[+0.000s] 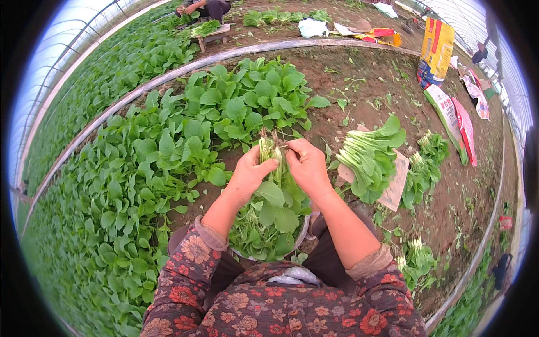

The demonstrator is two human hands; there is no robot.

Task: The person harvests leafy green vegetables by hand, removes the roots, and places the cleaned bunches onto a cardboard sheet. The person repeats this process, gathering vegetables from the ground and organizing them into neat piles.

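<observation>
My left hand grips a small bunch of leafy greens by the pale stems, roots pointing away from me. My right hand is at the root end of the same bunch, thumb and forefinger pinched near a stem; whether it holds a root or leaf bit is too small to tell. Below both hands, between my knees, a round basin holds loose greens. To the right, a pile of greens with stems aligned lies on a small wooden board or stool.
Growing greens fill the bed at left and ahead. Bundled greens lie on the soil at right. Farther off are a yellow sack, flattened sacks and a curved border strip. A person sits beyond it near a low wooden bench.
</observation>
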